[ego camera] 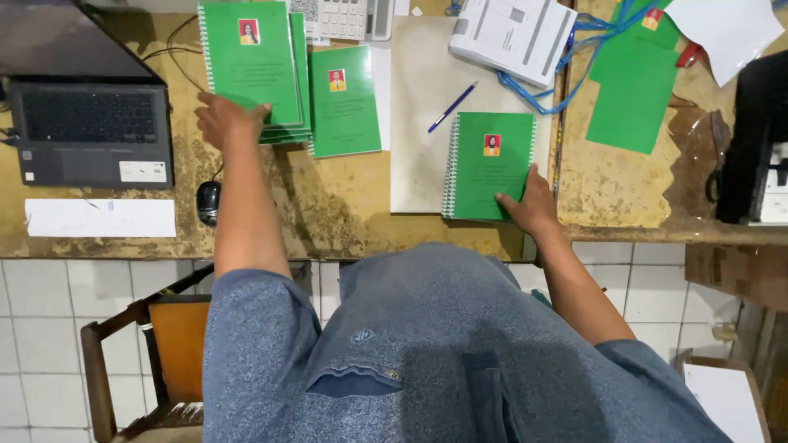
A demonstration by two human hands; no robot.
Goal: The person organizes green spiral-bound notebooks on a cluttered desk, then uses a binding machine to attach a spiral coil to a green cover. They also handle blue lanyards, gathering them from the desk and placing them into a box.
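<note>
My left hand (pixel 223 120) rests on the near edge of a stack of green spiral-bound booklets (pixel 253 66) at the back left of the worn wooden desk (pixel 328 205). My right hand (pixel 529 205) presses on the lower right corner of a single green spiral-bound booklet (pixel 486 164) that lies on a beige board (pixel 419 107). Each cover carries a small portrait photo on an orange patch. Another green booklet (pixel 345 102) lies between the two.
A laptop (pixel 90 123), a black mouse (pixel 208 201) and a white paper slip (pixel 98 218) sit at left. A blue pen (pixel 451 107), printed sheets (pixel 513 33), a calculator (pixel 353 18), loose green covers (pixel 632 90), blue cord and a wooden chair (pixel 148 353) are around.
</note>
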